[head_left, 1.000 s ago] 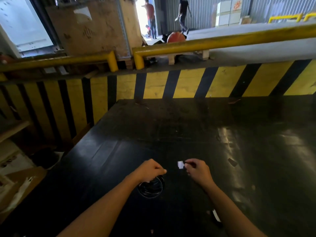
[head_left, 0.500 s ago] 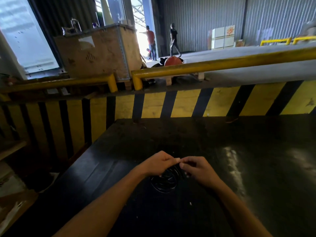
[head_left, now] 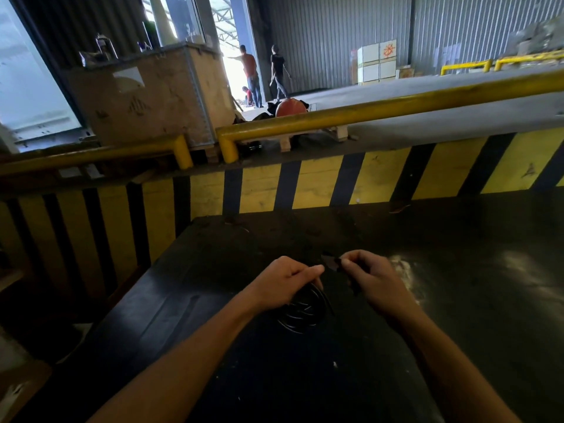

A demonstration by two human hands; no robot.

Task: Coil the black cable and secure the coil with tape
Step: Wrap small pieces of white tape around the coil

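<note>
**Pinching the coil while the tape waits**

Pinching the top of the coil (head_left: 302, 312) in our left hand (head_left: 282, 283), we are letting its loops hang down toward the black tabletop (head_left: 457, 300); whether the lowest loop is touching that surface or hanging just clear of it, we cannot tell. Our right hand (head_left: 374, 283), just to the right of the coil's top, is closing finger and thumb on a small dark piece (head_left: 331, 264) that we are taking to be the tape, though it is too dark against the tabletop to be sure. The gap between the two hands is small, and the piece is sitting just above and right of the pinch point.

We are judging several risks from here. The left grip is gathering the loops at one spot only, so any slackening is likely to let the cable spring open and spill across the tabletop. A short strip held by one end is prone to folding onto itself or onto our fingertips before it reaches the bundle. Black on black in this dim light is also making it hard to see where the strip is landing, so we may be catching only some of the loops.
</note>
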